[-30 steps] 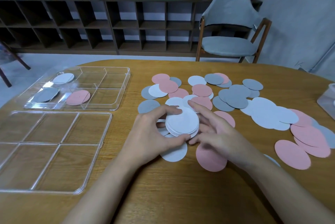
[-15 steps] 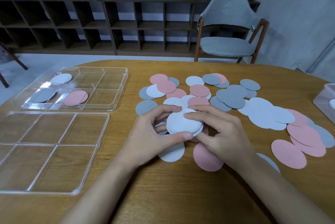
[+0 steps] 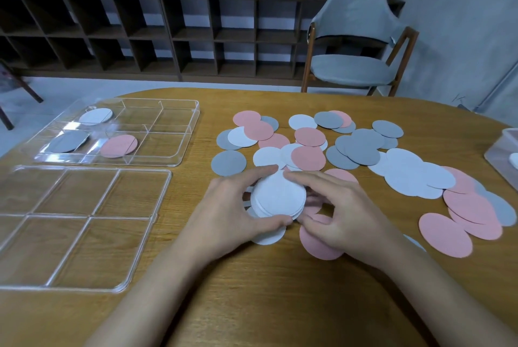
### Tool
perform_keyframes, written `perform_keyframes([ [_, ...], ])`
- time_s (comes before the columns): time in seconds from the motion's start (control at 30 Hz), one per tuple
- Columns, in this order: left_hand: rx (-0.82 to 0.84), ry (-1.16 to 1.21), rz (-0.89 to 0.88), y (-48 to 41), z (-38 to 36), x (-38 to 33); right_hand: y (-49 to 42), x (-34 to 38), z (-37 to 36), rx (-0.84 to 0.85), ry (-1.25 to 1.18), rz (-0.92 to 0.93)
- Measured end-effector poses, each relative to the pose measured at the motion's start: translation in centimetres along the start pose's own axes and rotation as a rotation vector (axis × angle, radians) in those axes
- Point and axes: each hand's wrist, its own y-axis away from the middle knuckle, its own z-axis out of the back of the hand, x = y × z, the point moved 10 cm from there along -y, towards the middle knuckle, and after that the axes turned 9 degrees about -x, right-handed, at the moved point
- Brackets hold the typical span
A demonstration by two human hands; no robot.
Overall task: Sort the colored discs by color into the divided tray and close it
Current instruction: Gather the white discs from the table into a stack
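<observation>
A stack of white discs (image 3: 280, 195) sits between both hands near the middle of the wooden table. My left hand (image 3: 229, 212) grips it from the left, thumb below and fingers on the far edge. My right hand (image 3: 342, 212) pinches its right side. Loose pink, grey and white discs (image 3: 361, 150) lie scattered beyond and to the right. The clear divided tray (image 3: 179, 158) stands at the far left, holding a white disc (image 3: 95, 116), a grey disc (image 3: 68, 141) and a pink disc (image 3: 119, 145) in separate compartments. Its clear lid (image 3: 134, 276) lies in front of it.
A clear plastic box (image 3: 503, 150) sits at the table's right edge. A grey chair (image 3: 356, 66) stands beyond the far side, with dark shelving (image 3: 168, 35) along the wall. A large pink disc (image 3: 445, 234) lies near the right front.
My right hand has slid up over the stack's right side, squaring it against my left hand. The stack has stayed in nearly the same spot.
</observation>
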Motion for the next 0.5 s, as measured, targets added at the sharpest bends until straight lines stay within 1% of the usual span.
perform_keyframes([
  [0.07, 0.044, -0.017, -0.02, 0.8, 0.3, -0.4, 0.9, 0.1, -0.5, 0.069, -0.091, -0.084],
  [0.13, 0.102, -0.03, -0.05, 1.9, 0.4, -0.8, 2.1, 0.6, -0.8, 0.116, -0.127, -0.131],
  [0.27, 0.197, -0.086, -0.079, 4.4, 0.1, -1.1, 4.3, 1.7, -1.3, 0.161, 0.038, -0.133],
  [0.43, 0.217, -0.125, -0.145, 6.9, -0.4, -1.8, 6.2, 2.3, -1.9, 0.215, 0.157, -0.107],
  [0.5, 0.201, -0.156, -0.164, 7.5, -0.4, -1.8, 6.6, 2.2, -1.9, 0.251, 0.176, -0.124],
])
